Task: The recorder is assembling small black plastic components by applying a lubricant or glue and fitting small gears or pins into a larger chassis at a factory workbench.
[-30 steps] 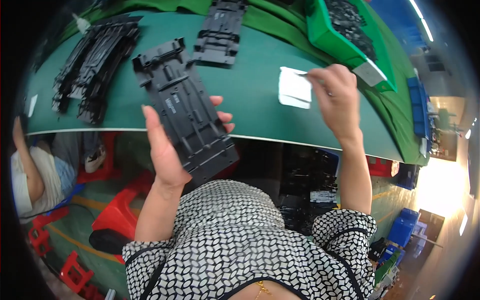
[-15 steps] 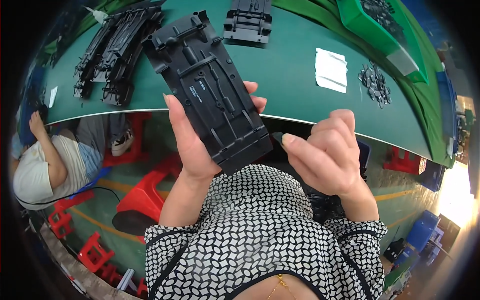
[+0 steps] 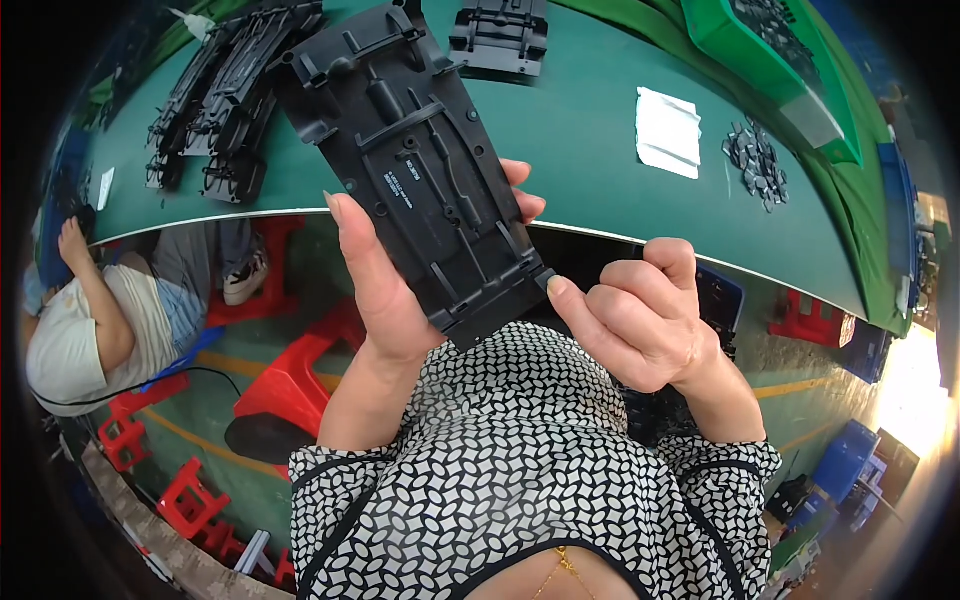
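Observation:
A black plastic toy-car chassis (image 3: 420,180), long and tilted, rests in my left hand (image 3: 385,290). The thumb lies along its left side and fingertips show past its right edge. My right hand (image 3: 640,320) pinches a small black plastic piece (image 3: 543,278) between thumb and forefinger, its other fingers curled. That piece is at the chassis's lower right corner; whether it is seated there I cannot make out.
Several similar chassis (image 3: 235,95) lie at the table's left, another (image 3: 500,38) at the back. On the green table (image 3: 580,130) are a white cloth or paper (image 3: 668,133) and a pile of small black pieces (image 3: 755,165). A green bin (image 3: 830,110) stands behind. A seated person (image 3: 110,320) is at left.
My right hand has moved left, bringing the small piece up to the chassis's lower right corner. The chassis has shifted slightly up and to the left at its far end.

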